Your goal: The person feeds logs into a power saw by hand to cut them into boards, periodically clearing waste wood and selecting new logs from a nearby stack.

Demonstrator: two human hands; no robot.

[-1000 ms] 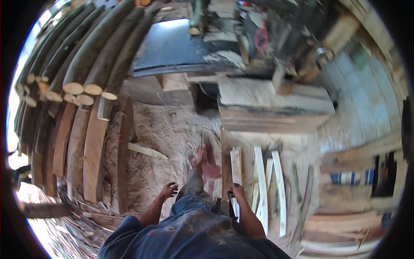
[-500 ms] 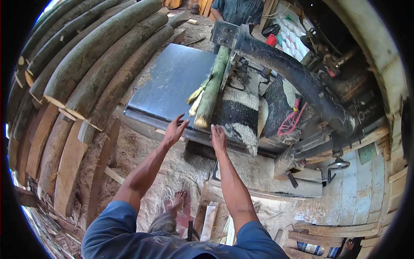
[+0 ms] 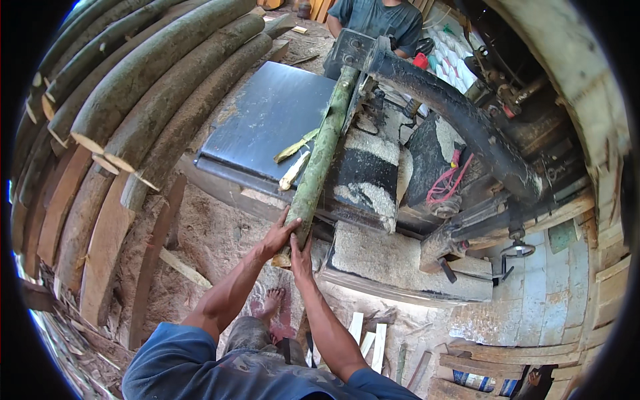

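Both my hands grip the near end of a green-barked log (image 3: 322, 153), my left hand (image 3: 279, 237) at its left side, my right hand (image 3: 301, 252) just behind it, round the log's end. The log runs away from me over a metal machine table (image 3: 257, 117) to a dark bracket (image 3: 350, 47) on the machine's curved black arm (image 3: 453, 100); what lies under the bracket is hidden. A yellowish bark slab (image 3: 293, 145) and a pale split piece (image 3: 293, 171) lie left of the log on the table.
A co-worker (image 3: 373, 20) stands behind the bracket. Stacked logs (image 3: 167, 67) fill the left side. A sawdust-covered ledge (image 3: 393, 260) crosses in front of the machine. A pink cable (image 3: 447, 187) hangs at its right. White strips (image 3: 379, 347) lie near my legs.
My view has swung up to the machine. Both hands rose from near my body toward the log and now grip it. Since the middle frame the log has come toward me.
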